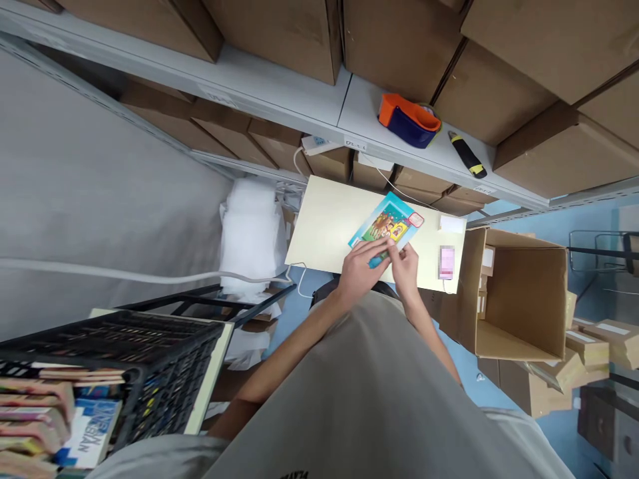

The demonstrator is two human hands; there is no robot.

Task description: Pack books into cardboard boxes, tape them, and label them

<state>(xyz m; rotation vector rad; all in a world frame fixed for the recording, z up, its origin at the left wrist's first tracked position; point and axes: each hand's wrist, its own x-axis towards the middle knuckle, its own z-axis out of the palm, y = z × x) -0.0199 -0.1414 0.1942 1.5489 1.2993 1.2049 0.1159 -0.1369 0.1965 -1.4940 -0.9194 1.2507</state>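
Below, left hand (360, 267) and right hand (407, 266), fingers grasping colourful book (387, 224) at surface's (324, 226) near edge; bare room leftward.

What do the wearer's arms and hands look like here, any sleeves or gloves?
Both arms are bare from the elbows down, with no long sleeves in view. The left hand and right hand are ungloved; no watch, ring or band shows. The person wears a light grey top with small dark lettering at its bottom edge.

A stockroom or packing area — grey metal shelving (279, 83) stacked with cardboard boxes (279, 30), a tape dispenser (409, 121), an open carton (519, 293) — and a crate of books (114, 359).
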